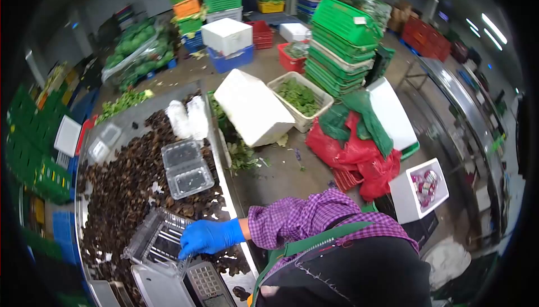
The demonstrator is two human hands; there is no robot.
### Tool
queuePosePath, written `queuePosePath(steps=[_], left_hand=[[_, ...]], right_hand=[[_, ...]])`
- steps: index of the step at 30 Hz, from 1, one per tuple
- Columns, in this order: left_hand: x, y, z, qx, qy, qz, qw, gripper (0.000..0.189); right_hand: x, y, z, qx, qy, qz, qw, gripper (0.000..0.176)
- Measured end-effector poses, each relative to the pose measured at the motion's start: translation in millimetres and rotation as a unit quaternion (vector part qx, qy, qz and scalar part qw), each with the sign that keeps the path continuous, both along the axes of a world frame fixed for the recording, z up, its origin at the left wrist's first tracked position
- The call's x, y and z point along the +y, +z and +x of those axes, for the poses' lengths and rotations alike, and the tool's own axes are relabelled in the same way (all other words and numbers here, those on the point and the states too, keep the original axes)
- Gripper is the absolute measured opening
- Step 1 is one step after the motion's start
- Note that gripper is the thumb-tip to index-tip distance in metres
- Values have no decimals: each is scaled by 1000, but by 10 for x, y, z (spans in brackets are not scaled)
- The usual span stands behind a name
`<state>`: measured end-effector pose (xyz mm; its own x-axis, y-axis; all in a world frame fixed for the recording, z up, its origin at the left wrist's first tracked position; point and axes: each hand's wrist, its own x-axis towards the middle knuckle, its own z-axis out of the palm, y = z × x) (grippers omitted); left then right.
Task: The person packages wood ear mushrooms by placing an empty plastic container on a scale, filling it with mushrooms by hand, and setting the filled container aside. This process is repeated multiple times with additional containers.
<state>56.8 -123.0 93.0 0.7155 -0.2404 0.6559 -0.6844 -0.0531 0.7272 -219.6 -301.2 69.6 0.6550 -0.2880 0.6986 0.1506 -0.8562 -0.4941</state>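
My right hand (pixel 208 238), in a blue glove, reaches left over the metal table (pixel 231 192). Its fingers are closed on the edge of a clear plastic clamshell box (pixel 160 237) that lies open. Just below the hand is a scale with a keypad (pixel 208 280); a clear plastic lid (pixel 160 284) lies beside it. Dark brown mushroom-like pieces (pixel 115 211) cover much of the table around the box. Farther up, another open clamshell box (pixel 188 171) rests on the pile. My left hand is not visible.
White gloves or cloths (pixel 188 119) lie at the table's far end. Beyond its right edge stand a white foam box (pixel 252 107), a basket of leafy greens (pixel 300 99) and stacked green crates (pixel 342 48). Red netting (pixel 359 155) and a foam box of packs (pixel 418 189) are at right.
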Motion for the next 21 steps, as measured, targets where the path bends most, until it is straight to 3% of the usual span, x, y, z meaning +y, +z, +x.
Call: queuePosePath(steps=[3,5,10,11,13,14,15,17,18,21], left_hand=[[-282,-115,-551,65,-162,23,984,40],[-413,-230,-884,112,-261,49,957,38],[-650,-811,-1558,216,-458,210,836,37],[-729,-1067,-1668,245,-480,266,799,39],[-954,-2051,-1911,346,-497,198,771,35],[-880,-2004,-2160,307,-538,194,761,38],[-893,-2154,-2235,191,-534,245,786,49],[-813,-2415,-2301,-78,-425,299,851,64],[-738,-2335,-2376,-16,-453,284,845,77],[-566,-2518,-2259,-176,-276,440,836,95]], right_hand=[[142,-52,-195,15,-15,-27,999,20],[193,-41,-444,47,-22,-31,998,29],[482,-100,-1386,71,-157,2,985,30],[586,-134,-1598,67,-176,1,982,30],[862,-208,-2037,61,-239,53,968,24],[1020,-279,-2256,59,-252,54,965,24],[1184,-370,-2465,70,-288,88,951,25],[1506,-553,-2822,80,-328,122,933,25],[1665,-649,-2972,89,-344,150,922,25],[2035,-818,-3232,119,-358,186,907,26]])
